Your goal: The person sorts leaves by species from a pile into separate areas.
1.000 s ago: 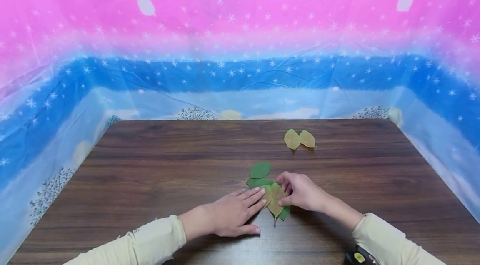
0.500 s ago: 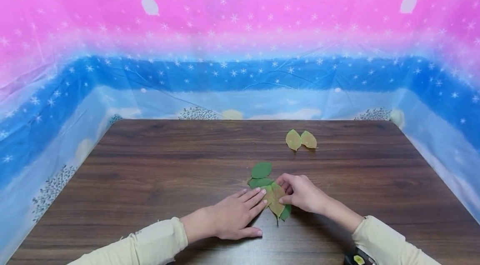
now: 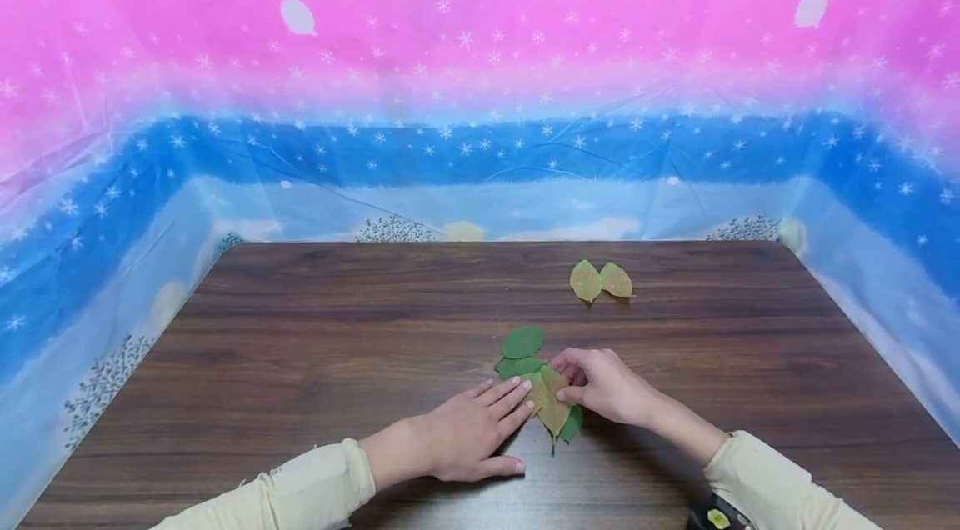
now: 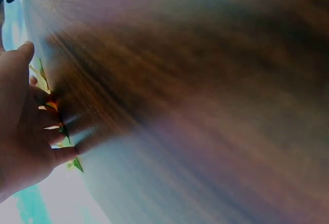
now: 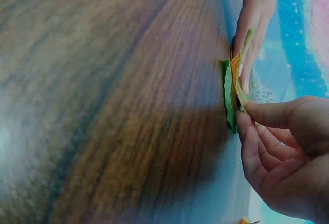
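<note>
Yellow-brown leaf [image 3: 555,405] is overlapping green leaf [image 3: 572,425] on table [image 3: 337,330]; I'm watching right hand [image 3: 611,387] pinching its edge, left hand [image 3: 472,437] resting spread fingers beside it. Two more leaves [image 3: 585,282] are lying farther back.

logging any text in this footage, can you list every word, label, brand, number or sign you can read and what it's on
No readable text in any view.
Leaves and tabletop: no writing visible.
Backdrop: printed snowflakes and other shapes, no letters or numbers seen.
Black object by the right sleeve: small yellow patch, too small to read.
</note>
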The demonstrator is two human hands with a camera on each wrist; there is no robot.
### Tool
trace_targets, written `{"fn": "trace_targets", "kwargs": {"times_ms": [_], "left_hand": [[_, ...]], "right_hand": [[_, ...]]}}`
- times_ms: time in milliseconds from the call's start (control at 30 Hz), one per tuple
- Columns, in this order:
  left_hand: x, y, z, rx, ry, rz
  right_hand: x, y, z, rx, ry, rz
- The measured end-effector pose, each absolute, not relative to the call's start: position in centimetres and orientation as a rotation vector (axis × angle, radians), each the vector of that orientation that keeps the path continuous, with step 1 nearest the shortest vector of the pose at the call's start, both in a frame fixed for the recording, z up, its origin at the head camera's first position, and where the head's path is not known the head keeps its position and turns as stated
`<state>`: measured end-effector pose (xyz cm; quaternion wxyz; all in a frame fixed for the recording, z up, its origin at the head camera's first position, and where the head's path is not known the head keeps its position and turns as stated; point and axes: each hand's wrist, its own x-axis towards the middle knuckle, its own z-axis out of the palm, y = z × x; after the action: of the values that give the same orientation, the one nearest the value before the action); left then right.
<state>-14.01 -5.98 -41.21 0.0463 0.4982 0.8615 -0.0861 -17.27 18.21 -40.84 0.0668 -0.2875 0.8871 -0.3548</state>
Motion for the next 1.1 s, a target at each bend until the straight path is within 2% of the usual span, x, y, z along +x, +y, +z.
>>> {"fn": "trace_targets", "kwargs": {"times_ms": [567,1100], "left_hand": [[-13.9,-6.1,-41.4,1.551,2.640,-0.230],[-14.0,-6.0,-41.5,1.566,2.660,-0.256]], "right_hand": [[-19.2,18.3,-39.0,-0.798,2.734,-1.134],[-24.9,18.3,-37.9,-0.548,2.749,-1.326]]}}
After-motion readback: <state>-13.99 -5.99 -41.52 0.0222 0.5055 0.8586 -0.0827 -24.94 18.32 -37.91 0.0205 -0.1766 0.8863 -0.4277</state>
